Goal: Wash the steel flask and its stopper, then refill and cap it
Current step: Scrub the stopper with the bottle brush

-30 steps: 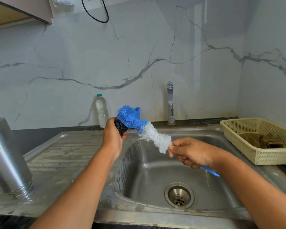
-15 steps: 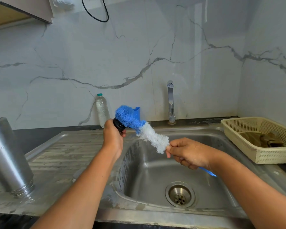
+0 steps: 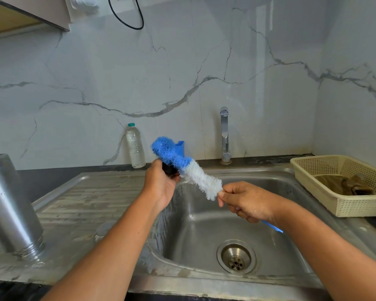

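Shifted slightly up-left since before: bottle brush (image 3: 189,168) | black stopper (image 3: 169,169) is gripped in curled fingers of left hand (image 3: 161,189), touching blue bristles, over sink (image 3: 204,224) | brush handle is pinched by right hand (image 3: 248,202) | steel flask (image 3: 11,205) is set mouth-down on drainboard (image 3: 78,203), far left

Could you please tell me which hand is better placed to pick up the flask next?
Probably left: the flask stands on the drainboard nearer the left hand, which holds the stopper; the right hand holds the brush.
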Demonstrator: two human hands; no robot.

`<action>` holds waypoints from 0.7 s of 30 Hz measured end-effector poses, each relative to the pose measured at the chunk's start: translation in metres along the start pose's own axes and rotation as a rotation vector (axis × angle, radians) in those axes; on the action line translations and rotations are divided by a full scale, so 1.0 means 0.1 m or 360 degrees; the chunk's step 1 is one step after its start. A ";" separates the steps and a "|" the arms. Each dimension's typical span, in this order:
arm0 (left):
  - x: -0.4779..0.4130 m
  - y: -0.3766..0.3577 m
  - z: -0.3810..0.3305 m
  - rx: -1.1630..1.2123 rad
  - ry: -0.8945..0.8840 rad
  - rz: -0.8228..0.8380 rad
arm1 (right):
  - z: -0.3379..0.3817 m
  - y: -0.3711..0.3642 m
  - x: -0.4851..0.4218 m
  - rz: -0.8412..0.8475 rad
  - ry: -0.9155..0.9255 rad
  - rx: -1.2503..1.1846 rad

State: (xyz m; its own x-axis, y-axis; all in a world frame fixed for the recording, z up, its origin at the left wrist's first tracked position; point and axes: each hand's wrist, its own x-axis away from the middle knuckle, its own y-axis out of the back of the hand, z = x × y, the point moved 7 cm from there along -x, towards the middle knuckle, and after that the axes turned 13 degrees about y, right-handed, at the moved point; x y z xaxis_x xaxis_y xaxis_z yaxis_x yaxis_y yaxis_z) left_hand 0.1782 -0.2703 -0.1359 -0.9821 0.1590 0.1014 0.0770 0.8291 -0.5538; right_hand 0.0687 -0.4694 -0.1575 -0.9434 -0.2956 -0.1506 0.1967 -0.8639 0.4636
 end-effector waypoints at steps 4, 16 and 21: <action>-0.02 0.09 -0.10 0.0369 0.0064 -0.0070 | -0.03 0.11 0.04 -0.0023 -0.0003 0.0012; -0.05 0.10 -0.06 0.0437 0.0149 -0.0026 | -0.04 0.07 0.04 0.0019 0.0010 -0.0048; 0.08 -0.10 0.14 0.0083 0.0225 0.0076 | -0.01 0.04 0.00 -0.0024 0.0029 -0.0068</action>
State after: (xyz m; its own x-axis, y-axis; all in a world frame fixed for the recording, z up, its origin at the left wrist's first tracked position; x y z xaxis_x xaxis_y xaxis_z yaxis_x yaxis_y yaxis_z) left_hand 0.1675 -0.2845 -0.1411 -0.9432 0.2742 0.1873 0.1101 0.7903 -0.6027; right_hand 0.0694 -0.4735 -0.1571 -0.9413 -0.2897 -0.1733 0.1943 -0.8848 0.4236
